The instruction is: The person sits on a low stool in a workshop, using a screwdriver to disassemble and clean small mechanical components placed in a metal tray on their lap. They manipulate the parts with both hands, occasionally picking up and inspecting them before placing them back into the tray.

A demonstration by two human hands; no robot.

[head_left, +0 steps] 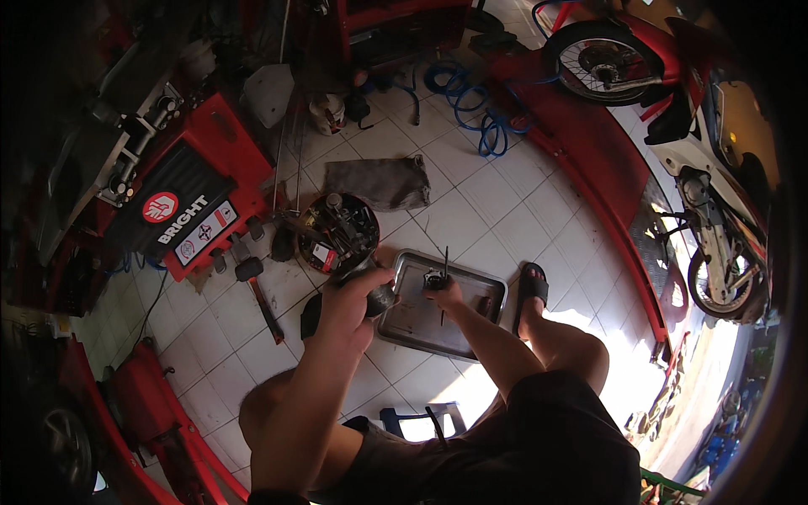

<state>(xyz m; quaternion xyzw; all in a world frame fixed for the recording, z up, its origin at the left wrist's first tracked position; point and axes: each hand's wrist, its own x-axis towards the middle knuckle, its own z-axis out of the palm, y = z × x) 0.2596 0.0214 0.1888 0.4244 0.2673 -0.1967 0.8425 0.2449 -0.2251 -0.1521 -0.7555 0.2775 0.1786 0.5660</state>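
Note:
My left hand (347,310) is closed around a dark cylinder-shaped thing (379,295), beside the left edge of a metal tray (404,335). Its exact kind is hard to make out in the shade. Over the tray, my right hand (446,295) grips a small dark metal part (435,279) with a thin rod sticking up from it. A small brownish piece (486,303) lies at the tray's right side. Just beyond my left hand stands a round tub (341,231) full of loose parts and tools.
A hammer (263,299) lies left on the tiles, beside a red and black machine (198,198). Further off are a grey cloth (377,183) and a coiled blue hose (471,101). To the right, a red lift ramp (589,194) stands near a motorcycle (703,202).

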